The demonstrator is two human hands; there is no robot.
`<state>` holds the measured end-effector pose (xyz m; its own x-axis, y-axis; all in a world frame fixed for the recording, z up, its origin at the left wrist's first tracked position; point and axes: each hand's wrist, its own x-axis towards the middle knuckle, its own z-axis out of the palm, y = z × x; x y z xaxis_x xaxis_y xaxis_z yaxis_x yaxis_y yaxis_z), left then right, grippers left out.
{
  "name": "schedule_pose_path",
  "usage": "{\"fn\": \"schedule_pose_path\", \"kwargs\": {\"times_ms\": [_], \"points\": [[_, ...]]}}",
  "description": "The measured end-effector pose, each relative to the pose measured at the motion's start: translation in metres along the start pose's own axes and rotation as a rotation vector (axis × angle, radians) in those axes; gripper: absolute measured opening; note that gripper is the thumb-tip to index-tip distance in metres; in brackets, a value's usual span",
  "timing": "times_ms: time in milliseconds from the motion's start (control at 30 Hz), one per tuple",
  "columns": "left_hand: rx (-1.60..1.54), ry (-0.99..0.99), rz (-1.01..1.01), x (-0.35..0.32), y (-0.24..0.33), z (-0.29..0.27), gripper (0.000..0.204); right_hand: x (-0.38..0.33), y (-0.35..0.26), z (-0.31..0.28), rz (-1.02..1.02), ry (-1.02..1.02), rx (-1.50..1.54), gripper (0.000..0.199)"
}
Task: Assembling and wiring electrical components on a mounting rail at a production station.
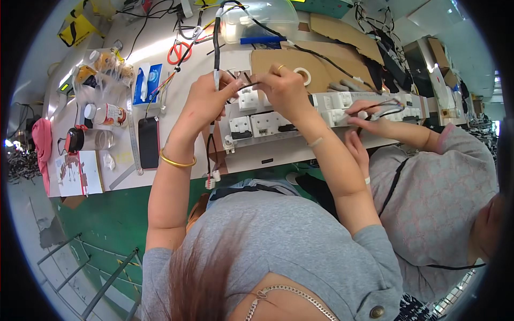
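Note:
My left hand [210,97] is closed round a black-sleeved wire harness [216,48] that runs up to the far side of the table. Below that hand, the harness hangs over the front edge and ends in white connectors [212,180]. A short thin black wire [249,85] stretches between my two hands, and the fingertips of my right hand [285,88] pinch its right part. Under my hands stands a row of white plastic fixture blocks [262,124]. My fingers partly hide where the wire joins the harness.
At the right, a co-worker's hands [368,119] handle thin wires over the same fixture row. Cardboard [332,59] and a tape roll [303,76] lie behind. Leftward are a phone [149,142], red scissors [179,53], a blue tissue pack [148,84], a clear bottle [99,139] and a jar [110,114].

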<state>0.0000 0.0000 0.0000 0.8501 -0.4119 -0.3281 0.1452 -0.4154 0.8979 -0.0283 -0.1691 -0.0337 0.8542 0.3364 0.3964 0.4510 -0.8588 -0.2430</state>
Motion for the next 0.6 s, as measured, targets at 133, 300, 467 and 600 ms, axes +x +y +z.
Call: {"fn": "schedule_pose_path", "kwargs": {"times_ms": [133, 300, 467, 600], "points": [[-0.125, 0.109, 0.001, 0.009, -0.014, 0.000, 0.019, 0.004, -0.004, 0.025, 0.360, 0.212, 0.479, 0.012], [-0.256, 0.180, -0.071, 0.012, -0.041, 0.002, 0.017, 0.002, -0.003, 0.025, 0.189, 0.111, 0.428, 0.009], [-0.390, 0.049, -0.154, 0.015, -0.044, 0.015, 0.021, -0.001, 0.002, 0.028, 0.003, 0.221, 0.411, 0.011], [-0.512, -0.009, -0.215, 0.019, -0.044, 0.019, 0.023, -0.002, 0.003, 0.023, -0.081, 0.130, 0.406, 0.013]]}}
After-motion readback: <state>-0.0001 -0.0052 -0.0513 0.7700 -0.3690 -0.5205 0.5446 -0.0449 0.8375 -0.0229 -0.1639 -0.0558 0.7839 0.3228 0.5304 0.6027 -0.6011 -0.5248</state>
